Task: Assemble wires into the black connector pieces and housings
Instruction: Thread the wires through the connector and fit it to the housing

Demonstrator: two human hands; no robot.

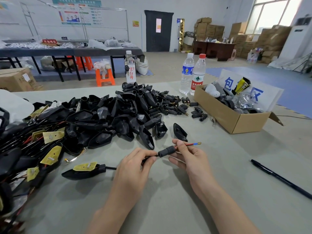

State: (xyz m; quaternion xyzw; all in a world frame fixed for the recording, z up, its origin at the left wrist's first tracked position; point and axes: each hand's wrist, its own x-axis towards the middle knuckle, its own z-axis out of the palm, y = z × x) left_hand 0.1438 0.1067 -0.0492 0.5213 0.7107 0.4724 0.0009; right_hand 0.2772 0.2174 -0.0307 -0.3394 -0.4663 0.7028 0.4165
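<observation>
Black connector piece (166,152) is being threaded on the red wire (190,144), the left hand (135,164) pinching the cable (146,159) with closed fingers, the right hand (187,157) pinching the piece; next, the wire probably needs pulling fully through.

pen (280,179): end past right edge | wall posters (76,12): text blurred | wired pile (20,149): cut off left
</observation>
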